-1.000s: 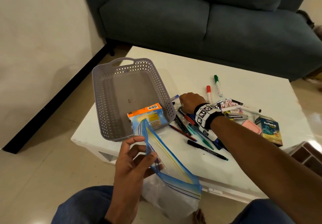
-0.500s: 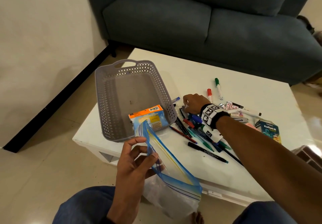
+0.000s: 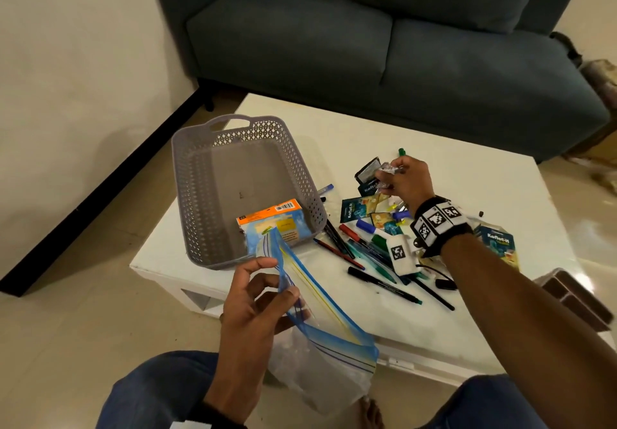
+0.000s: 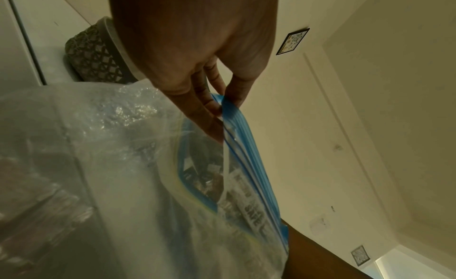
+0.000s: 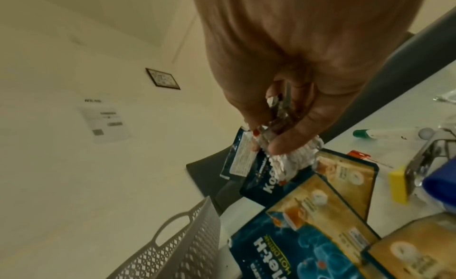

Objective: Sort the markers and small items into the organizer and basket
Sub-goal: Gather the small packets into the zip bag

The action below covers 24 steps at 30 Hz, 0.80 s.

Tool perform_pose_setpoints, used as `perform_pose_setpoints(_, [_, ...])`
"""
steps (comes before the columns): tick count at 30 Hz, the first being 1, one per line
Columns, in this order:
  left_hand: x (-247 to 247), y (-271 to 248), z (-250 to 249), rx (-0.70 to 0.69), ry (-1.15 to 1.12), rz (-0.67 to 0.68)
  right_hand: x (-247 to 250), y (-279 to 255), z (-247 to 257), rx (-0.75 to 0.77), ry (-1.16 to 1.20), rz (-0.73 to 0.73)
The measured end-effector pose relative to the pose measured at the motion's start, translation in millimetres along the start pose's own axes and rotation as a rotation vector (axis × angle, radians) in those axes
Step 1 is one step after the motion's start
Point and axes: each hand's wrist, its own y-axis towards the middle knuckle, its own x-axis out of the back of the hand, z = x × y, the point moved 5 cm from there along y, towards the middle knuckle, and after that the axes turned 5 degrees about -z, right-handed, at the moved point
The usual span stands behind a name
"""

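A person sat at a low white table [image 3: 417, 135] in front of a dark teal sofa [image 3: 384, 45], seen from above over both forearms. The left hand [image 3: 257, 298] was raised in front of the near table edge, its thumb and fingertips pinching the blue zip strip of a clear plastic zip bag [image 3: 320, 355], whose mouth gaped while the rest hung down toward the person's knees. In the left wrist view the same fingers [image 4: 209, 115] pinched the blue strip [image 4: 249, 156].

The right hand [image 3: 405, 180] was lifted over the clutter at the middle of the table, fingers curled around a crumpled silvery foil wrapper [image 3: 387, 171]; the right wrist view showed the foil wrapper [image 5: 288, 162] bunched under the thumb. Whether a dark sachet [image 3: 367, 170] just beside that hand was also held could not be told.

A grey lattice basket [image 3: 200, 195] stood on the left part of the table with an orange and blue packet [image 3: 273, 221] propped at its near right corner. Right of the basket lay a heap of markers [image 3: 364, 248] and pens mixed with blue and gold drink sachets [image 3: 354, 210]. A green-capped marker [image 5: 385, 134] lay apart, farther back. A brown organizer [image 3: 574, 298] with dividers sat at the table's right near corner.
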Motion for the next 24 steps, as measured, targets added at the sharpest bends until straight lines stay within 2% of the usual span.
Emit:
perform_pose_setpoints(6, [-1,-3,0,-0.017,0.011,0.007,3,-3,-6,-0.041,-0.02,-0.001])
perform_pose_setpoints(12, [-3,1,1,-0.007,0.006,0.007,17,-8,-5,-0.072,0.023,-0.121])
perform_pose_setpoints(19, [-3,-1,0,-0.001,-0.015,0.03,42,-55,2,-0.094,0.021,-0.151])
perform_pose_setpoints(21, [-3,-1,-3,-0.025,0.011,0.007,44,-80,22,-0.06,0.058,-0.064])
perform_pose_setpoints(24, [-3,-3,-5,-0.011,0.0,-0.008,30,-142,56,-0.04,0.062,0.306])
